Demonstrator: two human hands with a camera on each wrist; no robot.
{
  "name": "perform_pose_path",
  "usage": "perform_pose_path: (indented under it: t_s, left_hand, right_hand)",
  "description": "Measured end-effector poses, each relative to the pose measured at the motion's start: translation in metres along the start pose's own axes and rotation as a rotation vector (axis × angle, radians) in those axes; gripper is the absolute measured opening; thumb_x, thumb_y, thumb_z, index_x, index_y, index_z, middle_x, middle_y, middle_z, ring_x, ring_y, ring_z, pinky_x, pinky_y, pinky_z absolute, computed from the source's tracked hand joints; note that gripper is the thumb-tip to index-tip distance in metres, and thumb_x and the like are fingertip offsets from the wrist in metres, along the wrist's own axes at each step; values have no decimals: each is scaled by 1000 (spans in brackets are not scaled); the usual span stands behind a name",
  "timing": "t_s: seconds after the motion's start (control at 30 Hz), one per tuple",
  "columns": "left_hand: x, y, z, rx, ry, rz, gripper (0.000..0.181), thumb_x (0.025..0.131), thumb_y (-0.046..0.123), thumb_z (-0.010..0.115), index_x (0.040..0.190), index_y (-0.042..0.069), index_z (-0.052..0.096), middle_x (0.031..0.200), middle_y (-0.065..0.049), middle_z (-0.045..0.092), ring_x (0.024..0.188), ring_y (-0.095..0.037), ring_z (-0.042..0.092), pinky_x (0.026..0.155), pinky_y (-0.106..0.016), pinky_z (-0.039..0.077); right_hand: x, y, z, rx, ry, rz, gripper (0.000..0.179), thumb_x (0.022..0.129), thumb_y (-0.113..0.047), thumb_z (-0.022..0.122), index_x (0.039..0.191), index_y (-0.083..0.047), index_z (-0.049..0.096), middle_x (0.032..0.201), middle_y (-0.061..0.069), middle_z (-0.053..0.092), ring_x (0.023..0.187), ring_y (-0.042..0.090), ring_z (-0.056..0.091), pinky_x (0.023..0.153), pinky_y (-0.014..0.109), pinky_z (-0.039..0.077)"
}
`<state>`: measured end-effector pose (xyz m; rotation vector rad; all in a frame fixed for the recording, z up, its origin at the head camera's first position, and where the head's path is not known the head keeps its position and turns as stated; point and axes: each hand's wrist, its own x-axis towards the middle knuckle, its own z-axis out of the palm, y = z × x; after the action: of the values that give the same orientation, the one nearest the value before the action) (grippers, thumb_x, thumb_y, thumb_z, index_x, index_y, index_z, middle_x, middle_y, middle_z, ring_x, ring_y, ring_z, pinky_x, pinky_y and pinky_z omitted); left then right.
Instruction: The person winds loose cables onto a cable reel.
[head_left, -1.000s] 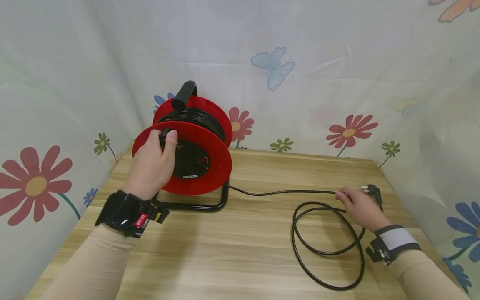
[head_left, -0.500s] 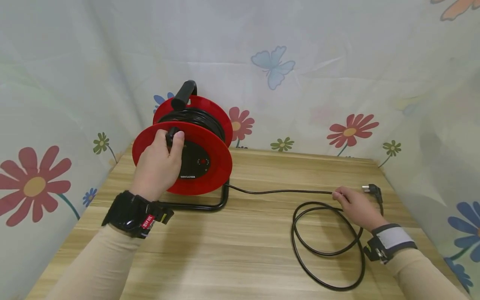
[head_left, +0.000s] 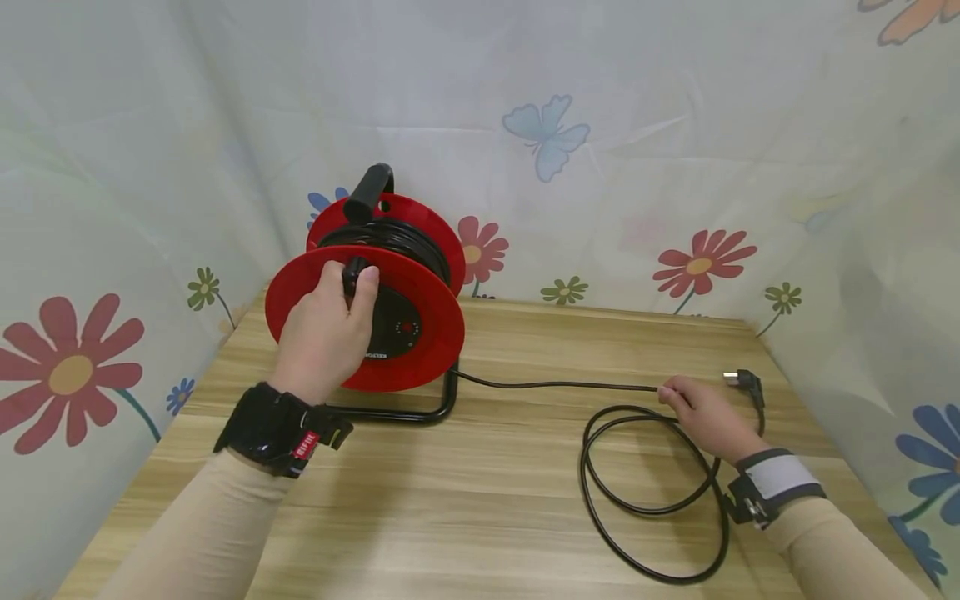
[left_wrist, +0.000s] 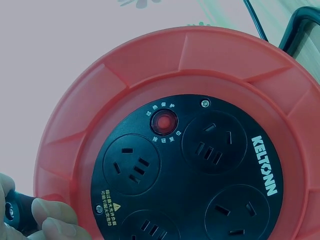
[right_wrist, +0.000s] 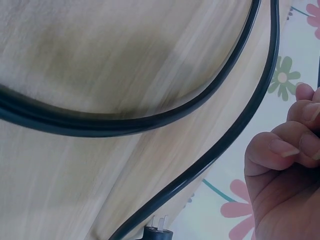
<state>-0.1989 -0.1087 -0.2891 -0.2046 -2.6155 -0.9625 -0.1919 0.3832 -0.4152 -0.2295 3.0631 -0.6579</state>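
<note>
head, cable loops [head_left: 651, 511], plug [head_left: 745, 381] near right fingers [head_left: 687, 390]

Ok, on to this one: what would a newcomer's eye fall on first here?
Most likely the bright red cable reel, standing left of centre on the wooden table, its black knob gripped by the left hand. Next, perhaps, the black cable, looped on the table's right side by the right hand and the plug. Behind, large flowers brighten the pale backdrop.
</note>
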Motion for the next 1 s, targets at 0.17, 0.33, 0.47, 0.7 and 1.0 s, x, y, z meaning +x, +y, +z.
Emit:
perform_pose_path:
  t_s: [0.17,0.33,0.47,0.7,1.0]
  left_hand:
    - [0,0,2,20,16,22,47,100,47,36,107,1,45,71,-14,64,58,-25,58,55,-42,54]
    - [-1,1,3,31,22,32,50,100,50,32,104,2,46,68,-14,62,56,-25,57,52,-39,51]
    - [0,2,3,34,22,37,51,100,50,31,102,2,45,66,-14,59,55,-25,55,50,-36,48]
    - [0,4,6,58,39,60,46,99,49,33,98,4,45,61,-11,58,51,-23,55,47,-35,46]
    - [0,7,12,85,66,87,42,100,45,36,93,4,45,60,-11,58,51,-23,55,48,-37,48]
  right_hand:
    - [1,-2,2,-12,5,-13,38,104,-27,36,103,2,61,100,22,65,79,24,54,66,41,46]
    - [1,-3,3,-24,9,-12,35,104,-25,37,103,1,61,99,20,65,78,23,53,65,40,45]
    - [1,-4,4,-26,14,-18,36,104,-25,37,102,1,61,97,20,65,77,23,52,64,40,45]
    - [3,-6,8,-36,6,2,37,104,-29,36,101,-1,60,90,15,63,73,21,50,61,36,43]
    - [5,-9,12,-20,-4,-23,36,104,-28,36,98,-1,60,79,11,58,67,19,47,59,35,40]
